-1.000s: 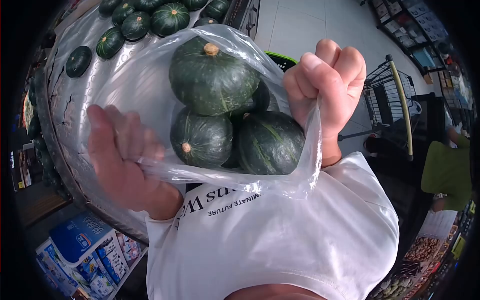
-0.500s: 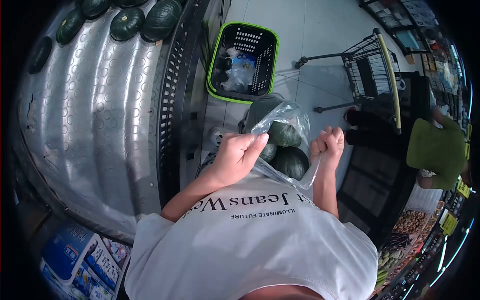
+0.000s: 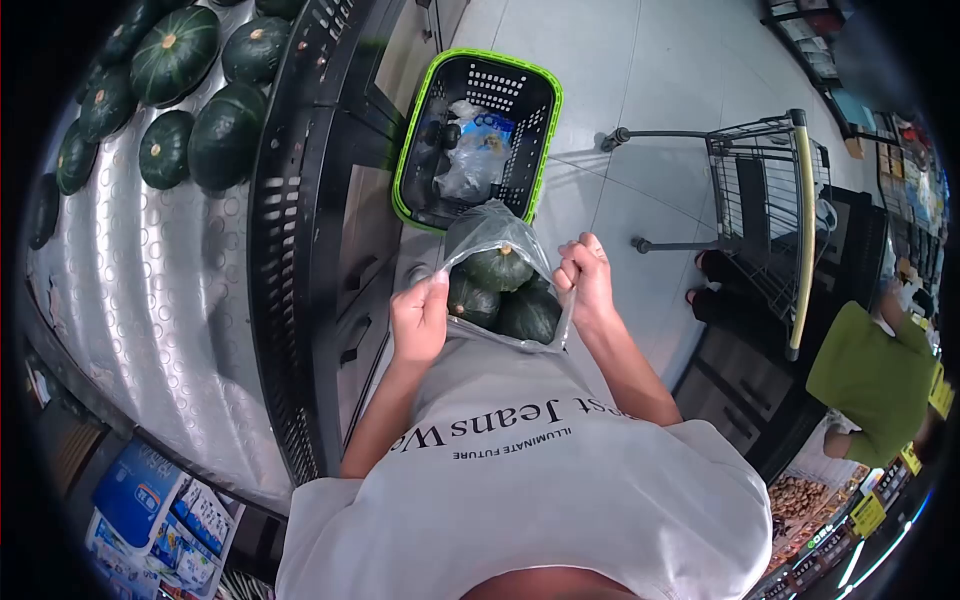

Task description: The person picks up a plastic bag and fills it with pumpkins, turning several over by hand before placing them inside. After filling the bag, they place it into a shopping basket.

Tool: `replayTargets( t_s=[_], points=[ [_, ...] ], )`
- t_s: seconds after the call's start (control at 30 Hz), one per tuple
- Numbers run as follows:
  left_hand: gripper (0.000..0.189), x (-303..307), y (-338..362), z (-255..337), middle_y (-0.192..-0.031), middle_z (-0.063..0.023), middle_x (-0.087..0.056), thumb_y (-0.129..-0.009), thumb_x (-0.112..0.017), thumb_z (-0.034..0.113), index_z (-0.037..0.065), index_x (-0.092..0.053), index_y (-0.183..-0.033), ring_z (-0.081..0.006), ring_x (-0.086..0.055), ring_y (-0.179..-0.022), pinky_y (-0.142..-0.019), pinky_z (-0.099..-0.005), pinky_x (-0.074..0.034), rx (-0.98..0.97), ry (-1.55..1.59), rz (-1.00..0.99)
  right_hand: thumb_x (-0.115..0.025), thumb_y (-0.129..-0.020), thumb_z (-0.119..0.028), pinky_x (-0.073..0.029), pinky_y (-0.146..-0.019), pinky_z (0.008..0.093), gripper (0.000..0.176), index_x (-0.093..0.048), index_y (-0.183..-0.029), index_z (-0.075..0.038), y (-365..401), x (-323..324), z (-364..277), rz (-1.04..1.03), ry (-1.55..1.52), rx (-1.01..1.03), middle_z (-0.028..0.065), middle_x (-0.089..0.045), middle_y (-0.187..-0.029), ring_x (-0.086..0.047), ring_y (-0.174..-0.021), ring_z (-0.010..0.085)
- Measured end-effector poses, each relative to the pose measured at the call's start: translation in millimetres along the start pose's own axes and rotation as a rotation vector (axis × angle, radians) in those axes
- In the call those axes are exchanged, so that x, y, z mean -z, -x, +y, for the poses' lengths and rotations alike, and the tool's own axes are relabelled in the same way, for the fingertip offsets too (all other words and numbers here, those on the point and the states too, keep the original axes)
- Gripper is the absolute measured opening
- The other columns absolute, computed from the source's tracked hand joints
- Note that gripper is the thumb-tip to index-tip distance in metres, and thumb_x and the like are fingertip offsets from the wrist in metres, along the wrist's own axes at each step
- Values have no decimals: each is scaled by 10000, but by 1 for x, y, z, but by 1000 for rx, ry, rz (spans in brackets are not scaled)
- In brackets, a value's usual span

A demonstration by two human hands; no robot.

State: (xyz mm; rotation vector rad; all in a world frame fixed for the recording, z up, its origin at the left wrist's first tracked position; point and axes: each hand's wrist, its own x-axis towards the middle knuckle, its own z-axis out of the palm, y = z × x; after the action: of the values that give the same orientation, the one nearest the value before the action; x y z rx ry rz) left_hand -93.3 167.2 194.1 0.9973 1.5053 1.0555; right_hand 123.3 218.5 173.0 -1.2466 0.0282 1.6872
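A clear plastic bag point(image 3: 490, 228) hangs in front of my white shirt, its mouth spread wide. Three dark green pumpkins point(image 3: 497, 268) show inside it. My left hand point(image 3: 420, 315) pinches the bag's rim on the left side of the frame, thumb on top. On the right side, my right hand point(image 3: 583, 275) has its fingers curled round the opposite rim. The bag's far end overlaps the near edge of a black basket with a green rim point(image 3: 553, 120).
Several pumpkins point(image 3: 175, 55) lie on a ridged metal display point(image 3: 150, 330) at the left. A shopping cart point(image 3: 765, 190) stands on the floor at the right, near a person in green point(image 3: 870, 385). Promotional boxes point(image 3: 135, 490) are at the lower left.
The view has shifted, with more pumpkins visible on the display. Both hands and the bag now appear further left and closer to the basket, and the bag's mouth is more level.
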Motion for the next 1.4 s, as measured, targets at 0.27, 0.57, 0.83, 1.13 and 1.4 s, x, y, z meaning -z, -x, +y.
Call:
replayTargets(
  t_s=[0.27,0.57,0.83,1.13,1.4],
  points=[
    [351,-53,-127,-53,-533,-18,-300,-953,-501,149,-10,-439,-646,-68,-286,-519,-450,-280,-262,-29,-237,201,-509,-772,90,-183,-389,261,405,-265,-604,-185,-166,-7,-28,-40,108,-275,-49,-322,-550,-227,-410,63],
    [364,-107,-297,-200,-489,-109,-394,-934,-544,186,-48,-506,-656,-65,-366,-482,-440,-313,-333,-14,-277,165,-489,-760,85,-225,-392,275,366,-271,-624,-175,-391,36,0,74,216,-128,-47,-297,-535,-240,-408,87],
    [350,-136,-395,-312,-538,-213,-451,-899,-579,184,-24,-518,-625,-357,-430,-437,-431,-377,-345,-43,-313,172,-476,-749,141,-209,-387,267,365,-319,-632,-167,-516,68,55,141,246,-159,-34,-334,-519,-260,-392,85],
    [372,-173,-421,-407,-570,-231,-484,-912,-545,223,-22,-519,-633,-400,-490,-502,-468,-414,-373,141,-339,236,-603,-722,27,-342,-444,324,290,-375,-595,-100,-637,98,97,325,828,5,4,-418,-537,-390,-464,143],
    [308,-222,-421,-446,-766,-232,-611,-922,-511,288,5,-590,-830,-428,-587,-780,-686,-465,-457,385,-88,186,-633,-739,-83,-462,-579,331,131,-514,-738,-26,-643,55,81,116,1386,686,88,-552,-598,-544,-549,175]
  ],
)
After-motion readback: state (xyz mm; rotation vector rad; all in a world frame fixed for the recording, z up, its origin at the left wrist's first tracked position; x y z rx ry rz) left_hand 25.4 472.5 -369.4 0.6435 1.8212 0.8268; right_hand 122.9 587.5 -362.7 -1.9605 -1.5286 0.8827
